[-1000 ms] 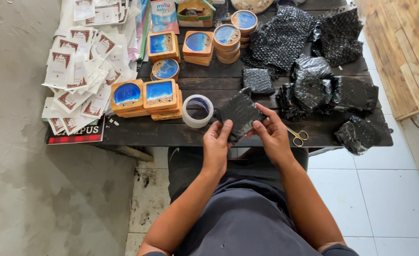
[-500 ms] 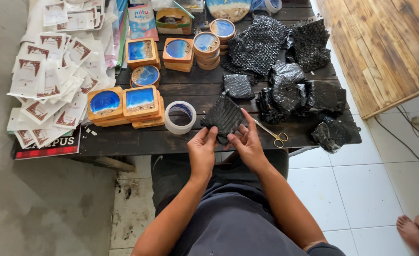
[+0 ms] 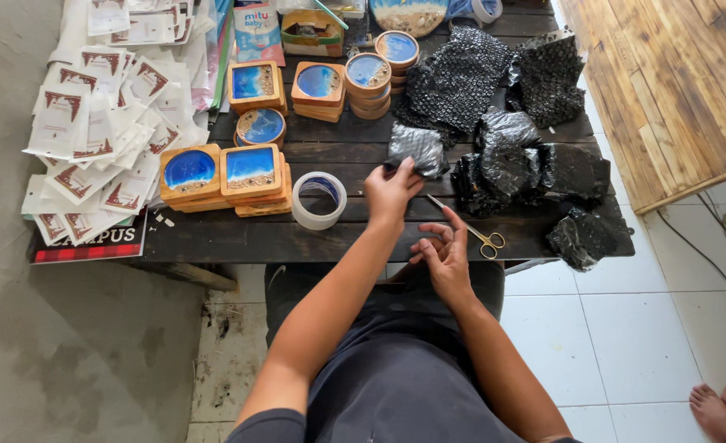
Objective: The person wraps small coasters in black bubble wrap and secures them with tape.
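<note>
A: Your left hand (image 3: pixel 391 190) pinches the black bubble-wrapped parcel (image 3: pixel 416 148), just beyond the tape roll (image 3: pixel 319 199). Your right hand (image 3: pixel 443 254) hangs spread and empty, near the scissors (image 3: pixel 469 230).

B: The wrap looks loose, so lifting it one-handed may let it unfold over the tape roll.

Left arm stretched forward, right hand held back near the body

The left hand (image 3: pixel 391 190) reaches out on a nearly straight forearm, back of the hand up, fingers curled downward in a pinch. The right hand (image 3: pixel 443 250) hovers lower with the elbow bent, palm turned inward, fingers loosely spread and empty.
</note>
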